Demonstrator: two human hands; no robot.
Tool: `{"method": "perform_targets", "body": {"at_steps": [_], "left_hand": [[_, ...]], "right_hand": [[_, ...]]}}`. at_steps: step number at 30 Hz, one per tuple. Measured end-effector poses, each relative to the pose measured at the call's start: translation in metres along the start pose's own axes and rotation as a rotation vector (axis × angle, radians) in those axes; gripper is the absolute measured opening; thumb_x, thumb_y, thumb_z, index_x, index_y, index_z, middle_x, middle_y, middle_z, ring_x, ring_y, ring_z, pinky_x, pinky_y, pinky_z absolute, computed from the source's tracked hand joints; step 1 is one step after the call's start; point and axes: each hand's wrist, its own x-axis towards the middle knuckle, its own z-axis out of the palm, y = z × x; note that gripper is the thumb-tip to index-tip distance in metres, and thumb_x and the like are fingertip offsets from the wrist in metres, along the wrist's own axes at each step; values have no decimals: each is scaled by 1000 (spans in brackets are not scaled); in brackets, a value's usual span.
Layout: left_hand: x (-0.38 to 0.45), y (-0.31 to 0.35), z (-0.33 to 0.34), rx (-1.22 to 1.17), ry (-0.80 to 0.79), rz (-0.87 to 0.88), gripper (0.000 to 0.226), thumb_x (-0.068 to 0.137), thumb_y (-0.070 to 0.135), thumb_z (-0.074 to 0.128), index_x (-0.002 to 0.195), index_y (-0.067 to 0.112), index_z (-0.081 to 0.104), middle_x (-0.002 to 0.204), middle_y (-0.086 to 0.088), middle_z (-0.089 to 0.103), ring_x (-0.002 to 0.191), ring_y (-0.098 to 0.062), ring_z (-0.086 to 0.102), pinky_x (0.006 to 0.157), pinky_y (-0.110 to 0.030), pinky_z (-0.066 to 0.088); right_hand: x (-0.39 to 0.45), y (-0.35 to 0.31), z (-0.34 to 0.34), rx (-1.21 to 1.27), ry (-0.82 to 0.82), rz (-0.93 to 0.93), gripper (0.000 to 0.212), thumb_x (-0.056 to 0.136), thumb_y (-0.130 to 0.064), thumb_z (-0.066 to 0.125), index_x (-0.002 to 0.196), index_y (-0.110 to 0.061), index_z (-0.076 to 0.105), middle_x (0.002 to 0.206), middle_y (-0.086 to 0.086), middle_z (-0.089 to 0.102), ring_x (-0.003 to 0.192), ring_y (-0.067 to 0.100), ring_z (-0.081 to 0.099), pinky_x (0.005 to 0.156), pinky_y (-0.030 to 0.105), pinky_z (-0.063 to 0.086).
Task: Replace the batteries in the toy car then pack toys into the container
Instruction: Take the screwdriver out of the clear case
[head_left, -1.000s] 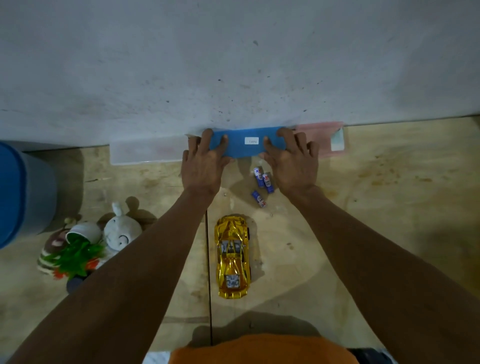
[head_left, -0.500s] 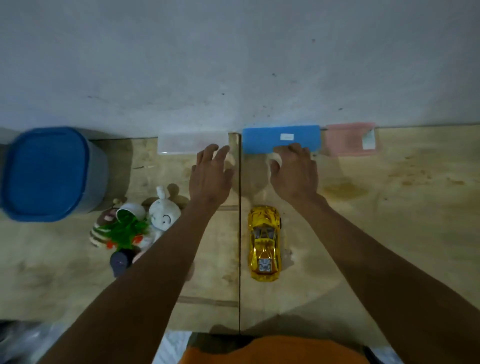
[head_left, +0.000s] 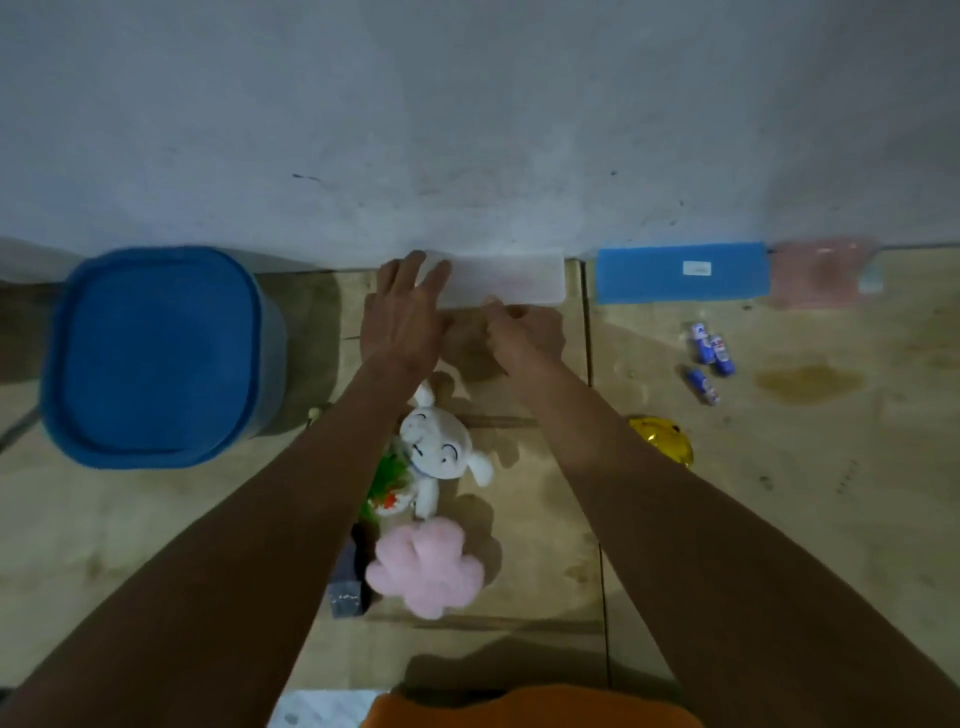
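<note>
Batteries lie loose on the floor; left hand flat on the white box, right hand pinching its edge.

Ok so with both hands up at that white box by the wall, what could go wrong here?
The right forearm hides most of the yellow toy car, so pulling back might knock it. The loose batteries lie apart on the floor and could roll. The left hand touches only the white box's corner, a weak hold.

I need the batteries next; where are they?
The batteries lie loose on the floor at right, just below the blue case, beyond the toy car.
</note>
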Motion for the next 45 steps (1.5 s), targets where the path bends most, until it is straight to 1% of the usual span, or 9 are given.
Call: {"method": "perform_targets", "body": {"at_steps": [4,8,23,26,31,35,38,42,45], "left_hand": [[9,-8,7,-25,43,51,53,91,18,65,143,18,53,152,-13,44,138,-39,35,102,-52,45],[12,-13,16,-16,123,91,49,84,17,71,131,16,62,140,-14,54,124,-43,45,90,-51,50],[11,-7,13,-21,156,55,62,79,8,77,137,16,56,140,-17,50,128,-40,44,91,-50,51],[3,-5,12,-58,137,25,70,84,9,75,146,16,43,144,-17,44,131,-38,41,96,-49,49],[-18,-4,21,-190,215,-19,88,80,8,78,147,20,23,151,-15,31,133,-33,39,101,-45,50],[-27,-9,25,-277,320,-123,82,69,32,87,132,15,37,137,-14,41,120,-32,44,94,-42,49],[-30,-13,21,-166,233,-78,64,71,43,85,118,14,53,125,-10,52,113,-33,46,86,-46,48],[-26,-21,21,-124,67,-17,71,83,37,76,144,18,47,148,-5,46,133,-33,38,97,-50,44],[-20,-26,19,-104,-4,-16,75,90,37,70,153,19,35,157,-2,35,139,-33,30,101,-51,44]], "right_hand": [[9,-1,28,239,71,186,47,81,-46,72,102,-4,71,95,13,75,89,30,73,82,44,61],[13,-2,36,364,50,254,35,91,-41,65,84,-7,69,76,7,72,62,18,64,51,28,51],[4,-17,11,372,-40,211,27,88,-39,72,87,-12,71,69,0,73,56,9,66,47,22,48],[1,-21,4,357,-70,181,30,87,-41,73,94,-12,71,68,-1,72,54,9,65,46,21,47],[-4,-18,-7,284,-88,145,31,86,-45,73,81,-14,69,63,-2,70,52,9,63,43,18,42],[1,-25,-13,226,-96,78,30,89,-46,69,77,-19,65,69,-3,72,59,10,65,49,22,45],[5,-38,-20,157,-138,5,15,92,-34,65,83,-23,64,77,-5,74,66,9,68,55,23,49],[20,-42,-20,-190,-82,-264,14,84,-16,65,80,-29,65,98,3,74,86,17,72,82,35,60],[26,-33,-14,-596,-57,-539,12,89,-18,66,99,-23,70,112,3,69,101,22,66,91,40,55]]}}
